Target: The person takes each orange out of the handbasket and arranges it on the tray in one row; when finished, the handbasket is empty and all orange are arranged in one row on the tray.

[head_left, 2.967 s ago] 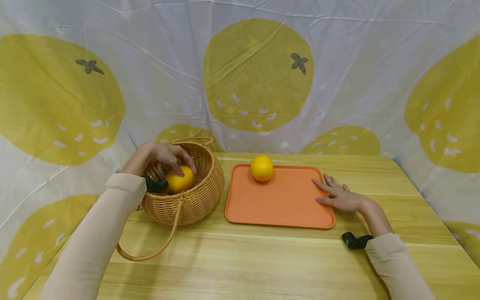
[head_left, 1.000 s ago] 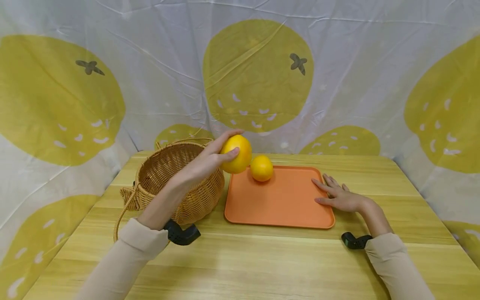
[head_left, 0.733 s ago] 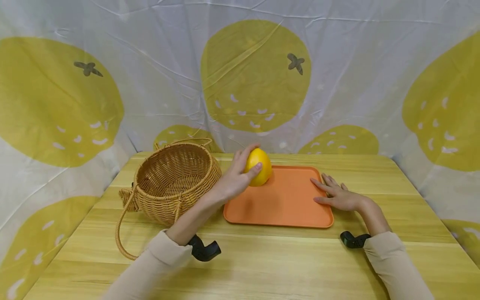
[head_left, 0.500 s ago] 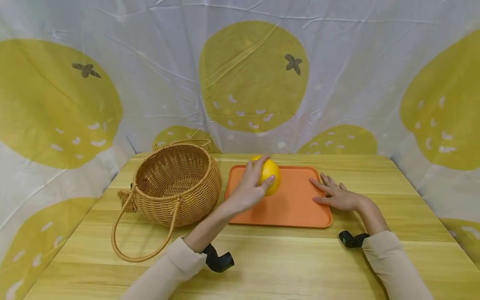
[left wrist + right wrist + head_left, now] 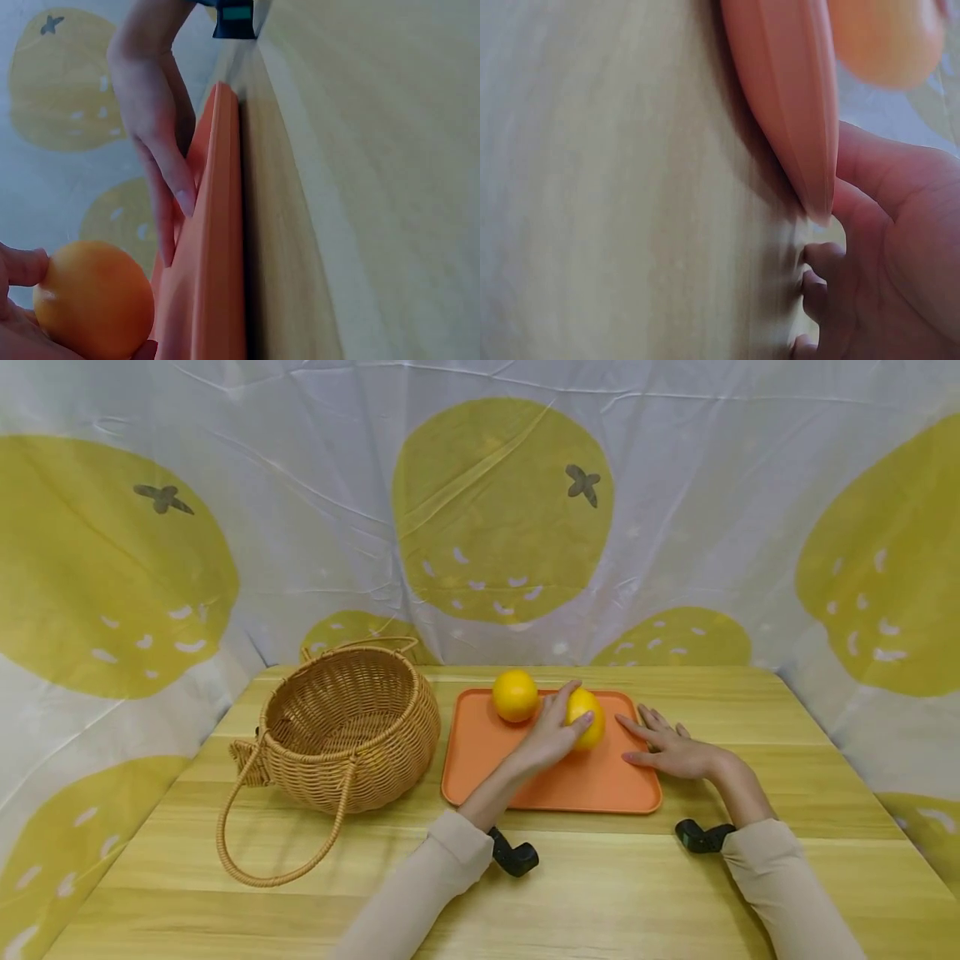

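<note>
At frame centre-right, a coral tray [image 5: 588, 789] bears one orange [image 5: 514, 696]; the left hand [image 5: 551, 737] grips a second orange [image 5: 594, 708] over it, earlier inside the wicker basket [image 5: 386, 775]. The right hand [image 5: 680, 755], fingers spread, touches the rim.

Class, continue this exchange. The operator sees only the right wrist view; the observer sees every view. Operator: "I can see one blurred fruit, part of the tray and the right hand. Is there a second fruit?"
Observer: Yes, the head view shows a second fruit sitting on the tray, near its far edge.
Operator: Thanks. What stands beyond the tray's other end, away from the right hand?
Observer: A wicker basket stands there on the table.
</note>
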Demonstrator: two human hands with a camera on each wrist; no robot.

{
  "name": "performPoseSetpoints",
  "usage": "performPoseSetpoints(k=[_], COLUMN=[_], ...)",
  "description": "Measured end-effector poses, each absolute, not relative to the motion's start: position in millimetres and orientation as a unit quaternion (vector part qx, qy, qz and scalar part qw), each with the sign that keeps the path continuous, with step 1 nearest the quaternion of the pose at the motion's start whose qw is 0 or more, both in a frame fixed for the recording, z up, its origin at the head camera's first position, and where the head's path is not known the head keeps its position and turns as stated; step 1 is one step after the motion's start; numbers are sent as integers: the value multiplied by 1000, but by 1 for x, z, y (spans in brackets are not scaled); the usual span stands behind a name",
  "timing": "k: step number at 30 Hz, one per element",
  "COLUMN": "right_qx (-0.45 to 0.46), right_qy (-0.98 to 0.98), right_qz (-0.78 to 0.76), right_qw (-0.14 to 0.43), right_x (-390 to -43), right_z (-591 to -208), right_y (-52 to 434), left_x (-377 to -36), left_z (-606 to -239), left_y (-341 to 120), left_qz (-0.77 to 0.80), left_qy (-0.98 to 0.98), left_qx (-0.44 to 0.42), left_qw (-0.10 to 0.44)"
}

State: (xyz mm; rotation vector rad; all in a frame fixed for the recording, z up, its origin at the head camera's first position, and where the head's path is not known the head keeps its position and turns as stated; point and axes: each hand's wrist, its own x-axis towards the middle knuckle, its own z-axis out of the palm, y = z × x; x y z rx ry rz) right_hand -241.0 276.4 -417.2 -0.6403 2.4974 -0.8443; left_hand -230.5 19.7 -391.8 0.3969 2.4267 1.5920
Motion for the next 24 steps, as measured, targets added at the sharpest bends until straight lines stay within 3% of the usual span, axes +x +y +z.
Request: performPoseSetpoints(k=[10, 19, 24], right_qx=[-235, -232, -239], right_qy=[901, 907, 896], right_qz=[-301, -285, -310], right_qw=[205, 204, 209], right_x=[-249, -248, -238], right_z=[-430, -428, -416], right_y=[282, 280, 275], left_x=[-265, -272, -272], left_z=[-407, -408, -408], left_y=[22, -9, -15], left_qz=[550, 496, 495], left_qy=[824, 865, 866], left_qx=[100, 77, 65], left_qw=[95, 5, -6])
